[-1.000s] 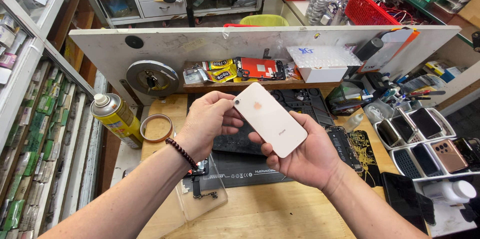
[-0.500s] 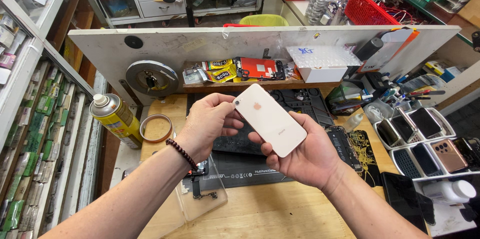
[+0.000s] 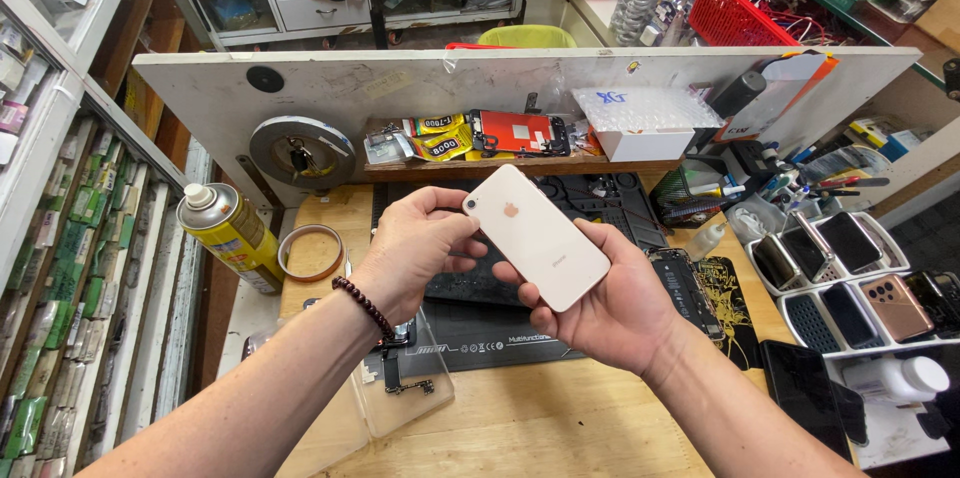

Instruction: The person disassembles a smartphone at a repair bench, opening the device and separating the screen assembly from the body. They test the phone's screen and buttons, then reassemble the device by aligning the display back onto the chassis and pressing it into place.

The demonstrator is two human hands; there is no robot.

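Pale pink smartphone (image 3: pixel 537 236) held back-up above a black repair mat (image 3: pixel 600 200), unmoved from a second ago, left hand (image 3: pixel 412 250) pinching its top corner, right hand (image 3: pixel 598 306) cradling its lower end, both clamped on it.

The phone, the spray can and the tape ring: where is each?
phone (image 3: pixel 540 238), head view, middle of its pale back.
spray can (image 3: pixel 232 235), head view, yellow body.
tape ring (image 3: pixel 311 252), head view, its centre.

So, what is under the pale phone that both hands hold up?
Below the pale phone, held by the left hand and right hand, lies a black work mat on the wooden bench. The hands and phone cover the mat's middle.
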